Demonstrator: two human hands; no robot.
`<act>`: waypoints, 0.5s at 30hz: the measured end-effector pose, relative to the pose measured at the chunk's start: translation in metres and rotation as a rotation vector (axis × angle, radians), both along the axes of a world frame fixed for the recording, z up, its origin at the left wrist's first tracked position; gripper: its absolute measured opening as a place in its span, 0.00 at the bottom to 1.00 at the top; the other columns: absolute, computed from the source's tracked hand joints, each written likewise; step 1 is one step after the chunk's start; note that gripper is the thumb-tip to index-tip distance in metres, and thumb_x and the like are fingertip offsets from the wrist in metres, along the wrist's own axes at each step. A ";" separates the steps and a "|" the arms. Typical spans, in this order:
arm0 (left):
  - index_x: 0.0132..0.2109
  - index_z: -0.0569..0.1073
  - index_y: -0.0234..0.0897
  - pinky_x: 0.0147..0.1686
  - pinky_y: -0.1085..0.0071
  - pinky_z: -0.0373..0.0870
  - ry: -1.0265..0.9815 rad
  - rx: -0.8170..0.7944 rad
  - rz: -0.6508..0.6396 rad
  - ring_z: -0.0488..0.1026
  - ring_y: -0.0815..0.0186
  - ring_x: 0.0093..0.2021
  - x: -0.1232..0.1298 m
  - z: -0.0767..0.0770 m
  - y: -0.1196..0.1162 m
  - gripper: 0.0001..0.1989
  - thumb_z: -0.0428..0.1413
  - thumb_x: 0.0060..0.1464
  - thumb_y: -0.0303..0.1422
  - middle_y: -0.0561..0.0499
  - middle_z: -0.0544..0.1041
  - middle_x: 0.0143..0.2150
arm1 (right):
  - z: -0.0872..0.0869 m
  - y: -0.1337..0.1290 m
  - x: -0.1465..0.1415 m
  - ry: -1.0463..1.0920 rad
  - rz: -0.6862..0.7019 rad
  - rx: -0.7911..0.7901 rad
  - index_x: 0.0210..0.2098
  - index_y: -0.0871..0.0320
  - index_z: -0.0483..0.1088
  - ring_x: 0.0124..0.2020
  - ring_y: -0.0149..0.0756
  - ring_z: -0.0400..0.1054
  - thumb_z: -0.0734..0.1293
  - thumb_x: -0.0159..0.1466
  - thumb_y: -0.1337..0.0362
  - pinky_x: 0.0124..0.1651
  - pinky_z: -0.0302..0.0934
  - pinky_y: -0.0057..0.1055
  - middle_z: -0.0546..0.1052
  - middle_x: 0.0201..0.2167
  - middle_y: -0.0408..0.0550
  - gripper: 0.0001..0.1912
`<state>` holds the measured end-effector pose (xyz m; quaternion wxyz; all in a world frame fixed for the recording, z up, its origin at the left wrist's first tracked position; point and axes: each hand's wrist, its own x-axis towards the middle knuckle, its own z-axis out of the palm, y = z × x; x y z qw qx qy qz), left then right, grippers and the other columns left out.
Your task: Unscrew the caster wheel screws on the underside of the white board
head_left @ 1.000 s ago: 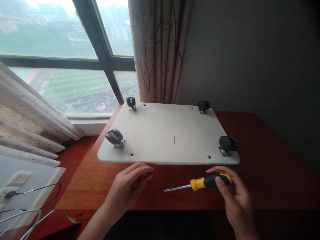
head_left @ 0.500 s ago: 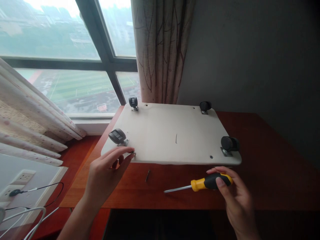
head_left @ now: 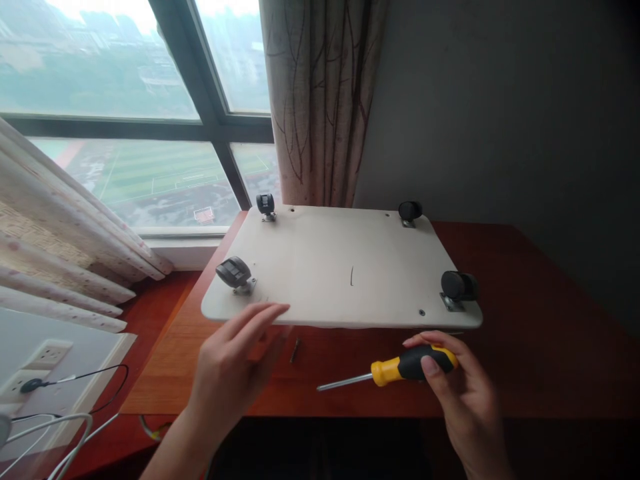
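Note:
A white board [head_left: 320, 267] lies on the reddish wooden table, with black casters at its corners; the front left caster [head_left: 234, 272] and front right caster [head_left: 457, 287] face upward. My left hand [head_left: 237, 360] is over the board's front left edge, fingers apart, with nothing visible in it. Just right of those fingers a screw [head_left: 295, 350] lies on the table. My right hand [head_left: 463, 390] grips a yellow and black screwdriver [head_left: 413, 364] in front of the board, its metal tip pointing left.
The wooden table [head_left: 530, 320] extends to the right. Window panes and a curtain [head_left: 325, 100] stand behind it. At the lower left are a wall socket [head_left: 50, 355] with a black plug and some white cables [head_left: 75, 427].
My left hand has moved right and toward me from the board's front left corner, and its pinched fingers have spread. My right hand has shifted slightly left with the screwdriver.

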<state>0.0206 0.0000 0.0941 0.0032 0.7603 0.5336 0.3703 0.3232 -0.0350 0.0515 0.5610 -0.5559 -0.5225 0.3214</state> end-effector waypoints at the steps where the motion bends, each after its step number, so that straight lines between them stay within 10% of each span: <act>1: 0.54 0.75 0.40 0.41 0.72 0.75 0.004 -0.015 -0.079 0.77 0.67 0.37 0.010 0.001 -0.005 0.12 0.58 0.64 0.33 0.47 0.80 0.48 | 0.005 0.000 -0.007 -0.032 0.008 0.007 0.48 0.52 0.75 0.43 0.40 0.77 0.69 0.66 0.58 0.44 0.73 0.31 0.81 0.42 0.49 0.12; 7: 0.58 0.70 0.36 0.33 0.66 0.75 0.113 -0.041 -0.393 0.76 0.61 0.34 0.064 0.000 -0.021 0.21 0.58 0.64 0.43 0.45 0.82 0.42 | 0.031 0.002 -0.052 -0.215 0.127 0.139 0.47 0.48 0.75 0.37 0.39 0.79 0.75 0.60 0.55 0.41 0.74 0.30 0.82 0.37 0.46 0.16; 15: 0.53 0.76 0.40 0.33 0.72 0.77 -0.299 -0.019 -0.100 0.78 0.67 0.32 0.026 0.027 -0.011 0.15 0.64 0.59 0.32 0.52 0.82 0.37 | 0.018 0.008 -0.040 0.040 0.203 0.017 0.64 0.49 0.62 0.31 0.31 0.74 0.62 0.72 0.55 0.33 0.71 0.28 0.79 0.43 0.49 0.22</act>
